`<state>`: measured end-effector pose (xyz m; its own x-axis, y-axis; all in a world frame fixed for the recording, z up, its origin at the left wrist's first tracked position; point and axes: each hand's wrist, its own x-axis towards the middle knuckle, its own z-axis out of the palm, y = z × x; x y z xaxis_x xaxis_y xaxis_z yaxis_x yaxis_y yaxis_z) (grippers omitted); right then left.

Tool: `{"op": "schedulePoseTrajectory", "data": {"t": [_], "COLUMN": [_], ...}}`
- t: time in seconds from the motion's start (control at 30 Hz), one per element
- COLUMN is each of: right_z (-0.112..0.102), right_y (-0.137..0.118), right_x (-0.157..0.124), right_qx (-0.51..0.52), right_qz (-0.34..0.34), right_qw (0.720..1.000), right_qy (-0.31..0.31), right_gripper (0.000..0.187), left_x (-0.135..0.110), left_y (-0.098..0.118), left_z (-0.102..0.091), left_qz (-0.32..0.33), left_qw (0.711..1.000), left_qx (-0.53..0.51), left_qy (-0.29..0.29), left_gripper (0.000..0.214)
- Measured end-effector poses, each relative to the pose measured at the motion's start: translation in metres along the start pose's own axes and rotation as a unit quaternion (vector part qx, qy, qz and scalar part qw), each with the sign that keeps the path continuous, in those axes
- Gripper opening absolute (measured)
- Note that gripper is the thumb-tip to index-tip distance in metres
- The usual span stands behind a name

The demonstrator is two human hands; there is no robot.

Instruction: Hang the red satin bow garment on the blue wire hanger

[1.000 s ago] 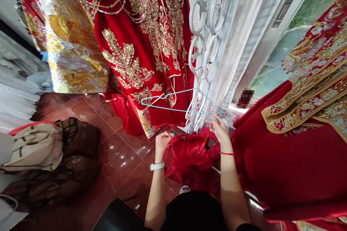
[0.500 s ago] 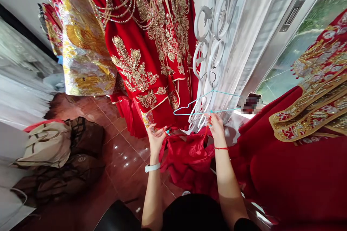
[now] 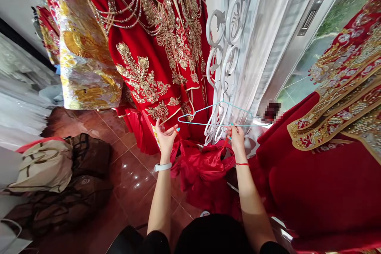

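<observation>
Nearest us, our left hand (image 3: 167,139) has risen since a second ago and its fingers, pinched then, are now spread; a red strap runs by its thumb, though we cannot tell whether we grip it. Our right hand (image 3: 238,139) pinches the lower bar of a pale blue hanger (image 3: 208,124), with another strap at its fingers. The hanger reached farther out to our left then; now it spreads to both sides of that hand. The red garment (image 3: 205,162) hangs below and between our hands. On the floor (image 3: 131,182) to our left, a cream bag (image 3: 44,166) rests against dark brown bags (image 3: 74,202), contents hidden from us. Beyond our hands hangs a red embroidered jacket (image 3: 163,59), beside a white scrolled frame (image 3: 209,27).
</observation>
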<state>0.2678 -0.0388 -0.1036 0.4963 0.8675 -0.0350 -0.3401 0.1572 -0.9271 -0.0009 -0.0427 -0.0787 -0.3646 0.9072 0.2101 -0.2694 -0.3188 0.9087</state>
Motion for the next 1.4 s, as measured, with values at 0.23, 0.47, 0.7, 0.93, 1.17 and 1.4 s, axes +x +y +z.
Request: {"op": "schedulePoseTrajectory", "data": {"t": [0.23,0.47,0.7,0.93,1.17,1.4], "right_z": [-0.013,-0.022,-0.032,-0.047,-0.099,-0.159], "right_y": [-0.006,-0.012,-0.018,-0.035,-0.057,-0.093], "right_x": [-0.003,-0.005,-0.005,-0.006,-0.013,-0.04], "right_qx": [-0.039,-0.041,-0.042,-0.058,-0.091,-0.094], "right_qz": [-0.013,0.016,0.037,0.039,-0.019,-0.101], "right_qw": [0.999,0.997,0.997,0.994,0.993,0.988], "right_qy": [-0.024,-0.056,-0.061,-0.087,-0.066,-0.07], "right_gripper": [0.031,0.033,0.04,0.049,0.043,0.06], "left_x": [0.016,0.022,0.024,0.018,0.024,0.032], "left_y": [0.019,0.051,0.045,0.021,0.022,0.034], "left_z": [0.014,0.047,0.056,0.055,0.05,0.042], "left_qz": [-0.008,-0.09,-0.063,0.057,0.077,0.1], "left_qw": [0.999,0.98,0.927,0.924,0.904,0.868], "left_qx": [-0.018,0.008,0.155,0.212,0.264,0.311], "left_qy": [-0.04,-0.177,-0.336,-0.314,-0.328,-0.374], "left_gripper": [0.114,0.095,0.066,0.012,0.01,0.03]}}
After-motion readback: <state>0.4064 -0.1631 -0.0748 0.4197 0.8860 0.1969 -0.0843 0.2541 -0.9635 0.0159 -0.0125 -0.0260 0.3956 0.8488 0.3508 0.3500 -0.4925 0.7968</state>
